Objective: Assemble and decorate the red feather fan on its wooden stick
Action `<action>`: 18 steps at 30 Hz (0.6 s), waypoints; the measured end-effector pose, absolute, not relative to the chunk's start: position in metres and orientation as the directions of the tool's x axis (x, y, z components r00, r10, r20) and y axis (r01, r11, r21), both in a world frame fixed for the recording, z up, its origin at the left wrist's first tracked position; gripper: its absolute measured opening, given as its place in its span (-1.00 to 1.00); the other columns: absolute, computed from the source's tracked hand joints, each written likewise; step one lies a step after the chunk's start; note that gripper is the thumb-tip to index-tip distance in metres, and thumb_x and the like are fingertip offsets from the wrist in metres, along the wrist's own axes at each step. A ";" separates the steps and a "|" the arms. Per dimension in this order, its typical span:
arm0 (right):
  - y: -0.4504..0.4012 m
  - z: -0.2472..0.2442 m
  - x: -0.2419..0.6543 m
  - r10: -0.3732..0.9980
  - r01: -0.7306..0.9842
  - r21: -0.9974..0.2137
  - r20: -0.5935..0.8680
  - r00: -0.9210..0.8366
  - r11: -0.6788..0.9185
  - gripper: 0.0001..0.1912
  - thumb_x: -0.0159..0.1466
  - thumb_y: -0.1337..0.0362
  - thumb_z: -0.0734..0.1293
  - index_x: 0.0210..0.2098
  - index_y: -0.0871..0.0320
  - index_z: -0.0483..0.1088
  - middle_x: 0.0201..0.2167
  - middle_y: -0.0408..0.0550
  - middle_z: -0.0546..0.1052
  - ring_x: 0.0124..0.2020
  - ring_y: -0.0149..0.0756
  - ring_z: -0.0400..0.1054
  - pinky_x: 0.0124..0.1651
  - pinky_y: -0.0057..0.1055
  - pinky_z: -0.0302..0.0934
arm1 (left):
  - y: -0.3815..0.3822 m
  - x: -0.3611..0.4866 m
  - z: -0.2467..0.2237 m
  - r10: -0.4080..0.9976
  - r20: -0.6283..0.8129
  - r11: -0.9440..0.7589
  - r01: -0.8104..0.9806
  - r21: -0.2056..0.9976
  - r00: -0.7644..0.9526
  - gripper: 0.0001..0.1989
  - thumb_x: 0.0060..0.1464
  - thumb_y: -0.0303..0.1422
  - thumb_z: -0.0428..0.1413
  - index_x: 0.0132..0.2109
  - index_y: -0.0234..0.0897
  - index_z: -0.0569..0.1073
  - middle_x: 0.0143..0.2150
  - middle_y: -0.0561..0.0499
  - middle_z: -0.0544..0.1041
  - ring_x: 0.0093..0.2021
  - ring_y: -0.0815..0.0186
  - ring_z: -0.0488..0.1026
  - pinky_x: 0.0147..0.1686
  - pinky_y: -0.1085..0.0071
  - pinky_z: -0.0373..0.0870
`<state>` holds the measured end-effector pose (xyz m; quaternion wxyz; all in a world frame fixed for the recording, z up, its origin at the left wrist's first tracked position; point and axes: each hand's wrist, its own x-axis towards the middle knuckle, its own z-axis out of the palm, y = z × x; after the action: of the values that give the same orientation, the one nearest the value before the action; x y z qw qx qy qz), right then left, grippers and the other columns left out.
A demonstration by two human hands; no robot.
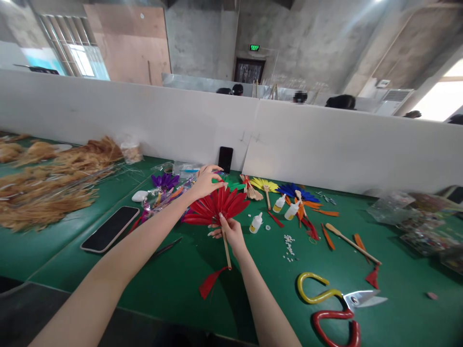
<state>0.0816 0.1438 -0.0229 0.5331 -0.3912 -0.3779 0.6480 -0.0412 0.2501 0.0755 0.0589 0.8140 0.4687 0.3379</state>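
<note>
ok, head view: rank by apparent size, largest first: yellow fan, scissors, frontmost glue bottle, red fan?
1. Red fan and scissors: not ranked; scissors span wider but lie nearer the camera
2. Yellow fan
3. Frontmost glue bottle

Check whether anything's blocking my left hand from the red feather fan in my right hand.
Nothing visible is in the way. Your left hand is at the upper edge of the red feather fan; whether it touches is unclear. Your right hand holds the fan lower down, away from that edge.
</note>
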 end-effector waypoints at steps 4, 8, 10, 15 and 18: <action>0.144 -0.023 0.082 0.988 -0.387 -0.912 -0.098 -0.121 -0.138 -0.50 -0.05 -0.11 0.39 -0.49 0.25 0.31 -0.57 0.07 0.56 -0.68 -0.33 0.43 -0.67 -0.55 0.24 | 0.254 -0.042 0.075 0.812 0.461 -0.554 0.722 0.415 0.358 -0.81 -0.04 -0.20 0.20 -0.47 -0.20 0.52 0.01 0.01 0.41 0.10 0.08 0.20 0.07 0.10 0.05; 0.145 -0.025 0.082 0.987 -0.394 -0.908 -0.100 -0.125 -0.142 -0.48 -0.08 -0.12 0.39 -0.48 0.25 0.31 -0.58 0.05 0.56 -0.69 -0.33 0.42 -0.68 -0.55 0.23 | 0.256 -0.041 0.074 0.824 0.434 -0.543 0.726 0.423 0.364 -0.80 -0.03 -0.19 0.19 -0.48 -0.20 0.52 0.01 0.00 0.42 0.10 0.07 0.20 0.05 0.10 0.06; 0.146 -0.026 0.082 0.987 -0.399 -0.906 -0.100 -0.129 -0.144 -0.47 -0.09 -0.13 0.39 -0.47 0.24 0.30 -0.59 0.04 0.56 -0.69 -0.34 0.42 -0.67 -0.56 0.24 | 0.257 -0.040 0.073 0.830 0.422 -0.537 0.729 0.425 0.366 -0.79 -0.03 -0.18 0.18 -0.47 -0.20 0.52 0.02 0.00 0.42 0.10 0.07 0.20 0.05 0.10 0.06; 0.145 -0.026 0.082 0.986 -0.397 -0.907 -0.096 -0.135 -0.142 -0.50 -0.05 -0.11 0.38 -0.47 0.25 0.31 -0.57 0.05 0.57 -0.67 -0.34 0.43 -0.65 -0.56 0.25 | 0.260 -0.042 0.072 0.835 0.442 -0.521 0.731 0.441 0.328 -0.78 0.00 -0.12 0.13 -0.36 -0.14 0.55 -0.01 0.02 0.44 0.07 0.11 0.25 0.05 0.14 0.08; 0.144 -0.023 0.082 0.988 -0.395 -0.908 -0.096 -0.123 -0.138 -0.51 -0.04 -0.11 0.38 -0.49 0.25 0.31 -0.56 0.05 0.57 -0.67 -0.35 0.43 -0.65 -0.56 0.26 | 0.262 -0.047 0.073 0.832 0.489 -0.497 0.745 0.445 0.262 -0.78 0.07 -0.15 0.08 -0.31 -0.12 0.55 -0.05 0.02 0.47 0.04 0.17 0.29 0.07 0.19 0.09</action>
<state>0.0823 0.1441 -0.0231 0.5353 -0.3900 -0.3803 0.6456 -0.0474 0.2617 0.0728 0.0625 0.7920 0.4977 0.3480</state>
